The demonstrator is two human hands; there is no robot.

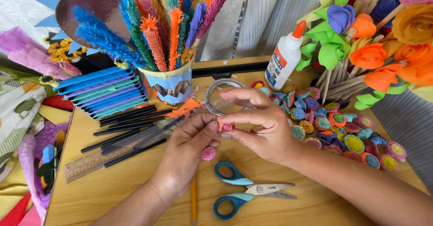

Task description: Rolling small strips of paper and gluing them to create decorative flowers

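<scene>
While both hands meet over the counter [135,181], I see left hand [187,147] and right hand [261,126] fingers pinched on a small orange-pink rolled paper coil [226,127], probably keeping it wound. Pink fringed flower [208,153] lies just below; scissors [246,191] nearby.

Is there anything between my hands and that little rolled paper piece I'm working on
Nothing visible is in the way. The small orange-pink paper roll is already pinched between the fingertips of your left hand and right hand. A pink fringed flower lies on the table just below, apart from it.
</scene>
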